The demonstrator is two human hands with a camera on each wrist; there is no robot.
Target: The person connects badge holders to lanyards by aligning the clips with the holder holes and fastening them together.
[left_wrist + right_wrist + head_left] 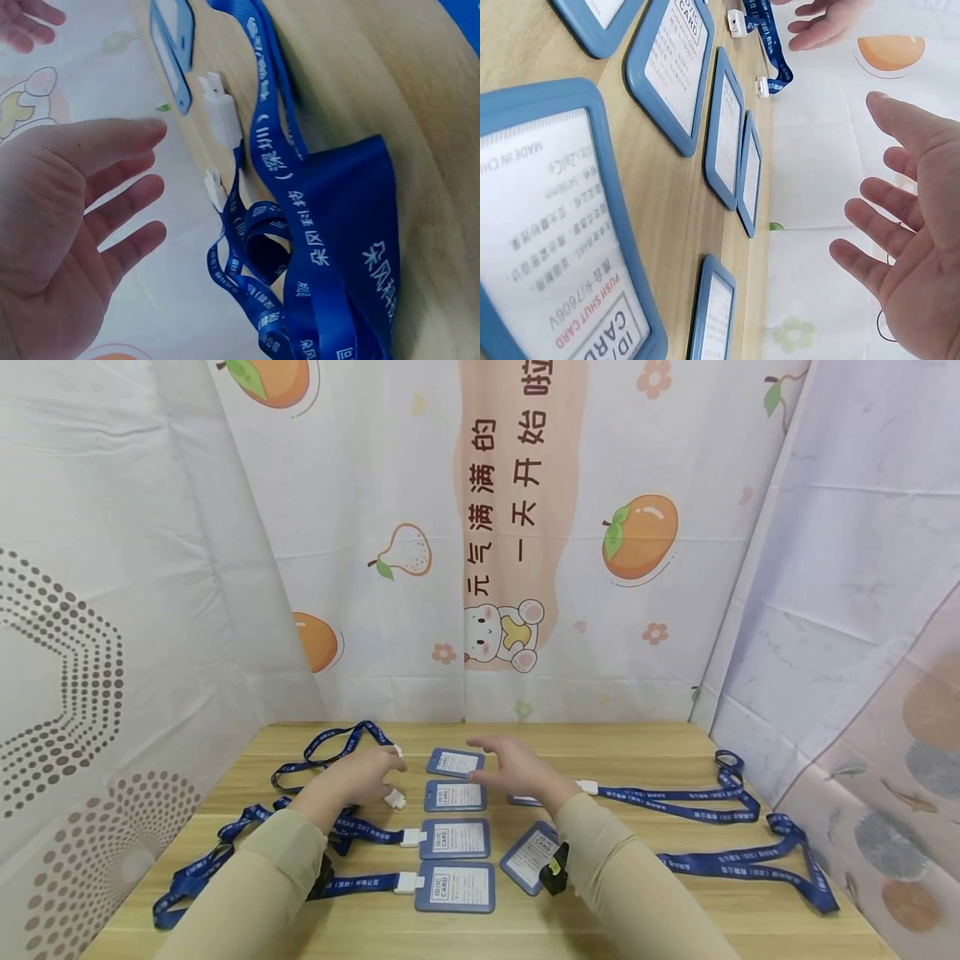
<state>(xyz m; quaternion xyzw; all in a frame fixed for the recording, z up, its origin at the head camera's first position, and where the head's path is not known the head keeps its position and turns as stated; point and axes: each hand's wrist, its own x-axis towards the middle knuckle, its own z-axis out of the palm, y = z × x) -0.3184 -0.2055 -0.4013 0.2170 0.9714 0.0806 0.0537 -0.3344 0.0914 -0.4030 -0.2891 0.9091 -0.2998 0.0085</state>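
Observation:
My left hand hovers over blue printed lanyards, fingers loosely spread and holding nothing. Close to its fingertips lies a white clip at a lanyard's end; the left wrist view shows this clip apart from the hand. My right hand, also free of any object, is raised to the right of the farthest blue card holder, thumb and fingers apart. Just nearer is a second card holder with no lanyard attached. Under the right forearm, a partly hidden card holder shows only its left part.
Two nearer card holders have lanyards clipped on, running left. A tilted card holder lies by the right wrist. More lanyards stretch to the right, and another lanyard is bunched at the left. A printed curtain hangs behind the table.

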